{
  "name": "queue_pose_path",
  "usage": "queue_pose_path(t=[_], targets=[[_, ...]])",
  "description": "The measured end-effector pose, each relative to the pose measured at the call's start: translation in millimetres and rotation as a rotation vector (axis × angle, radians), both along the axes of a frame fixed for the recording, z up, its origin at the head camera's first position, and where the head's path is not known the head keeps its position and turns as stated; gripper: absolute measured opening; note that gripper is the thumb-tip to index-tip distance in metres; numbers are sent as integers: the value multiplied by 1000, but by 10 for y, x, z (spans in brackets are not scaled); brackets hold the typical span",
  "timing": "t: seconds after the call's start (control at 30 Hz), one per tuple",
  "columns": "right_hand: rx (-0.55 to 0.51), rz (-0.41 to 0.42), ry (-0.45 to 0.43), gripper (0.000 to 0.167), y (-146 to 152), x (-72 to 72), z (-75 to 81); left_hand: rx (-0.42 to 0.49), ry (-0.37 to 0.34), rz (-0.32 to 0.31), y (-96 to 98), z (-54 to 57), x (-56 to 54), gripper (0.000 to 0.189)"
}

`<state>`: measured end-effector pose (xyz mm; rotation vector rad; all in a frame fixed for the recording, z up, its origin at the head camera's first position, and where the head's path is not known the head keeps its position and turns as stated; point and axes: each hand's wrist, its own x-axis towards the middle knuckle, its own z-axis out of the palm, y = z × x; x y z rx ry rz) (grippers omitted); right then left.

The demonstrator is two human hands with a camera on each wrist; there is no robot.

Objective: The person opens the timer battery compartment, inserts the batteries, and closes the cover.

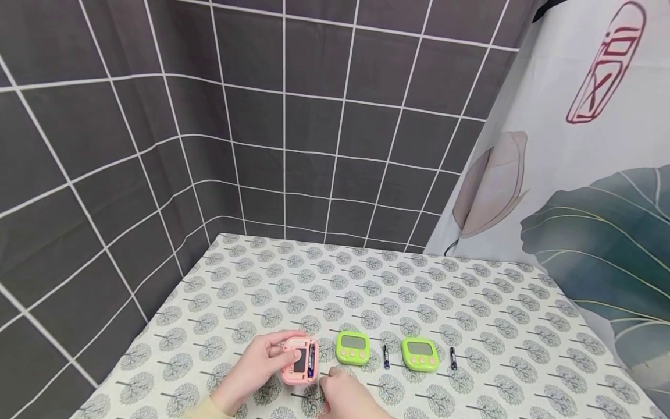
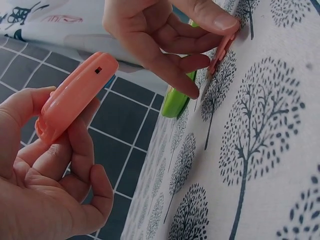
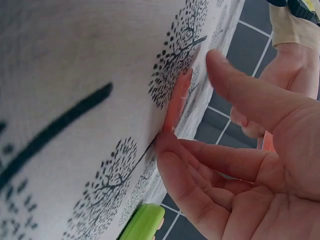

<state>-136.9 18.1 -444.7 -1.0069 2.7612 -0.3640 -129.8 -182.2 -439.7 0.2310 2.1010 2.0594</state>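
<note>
In the head view my left hand (image 1: 253, 366) holds a small pink digital timer (image 1: 300, 377) with its back up, thumb across it. Its battery slot is uncovered, and a dark battery (image 1: 311, 361) lies inside. The left wrist view shows the pink timer (image 2: 80, 95) edge-on, held clear of the table. My right hand (image 1: 348, 396) is low over the cloth beside it. Under that hand lies a thin pink battery cover (image 3: 177, 102). Its fingertips are right at one end of the cover, while the thumb (image 3: 222, 70) is spread apart near the other end.
Two green timers (image 1: 353, 348) (image 1: 420, 354) lie face up to the right, each with a loose battery (image 1: 386, 357) (image 1: 453, 358) at its right side. A tree-patterned cloth (image 1: 293, 273) covers the table. Dark gridded curtain (image 1: 314, 122) hangs behind and left.
</note>
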Motion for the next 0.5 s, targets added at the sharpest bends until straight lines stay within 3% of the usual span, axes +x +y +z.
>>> queue_pose_path(t=[0.5], targets=[[-73,-51,-135,27,83,-2,53,-9,1,2,6,-11,-6,51]])
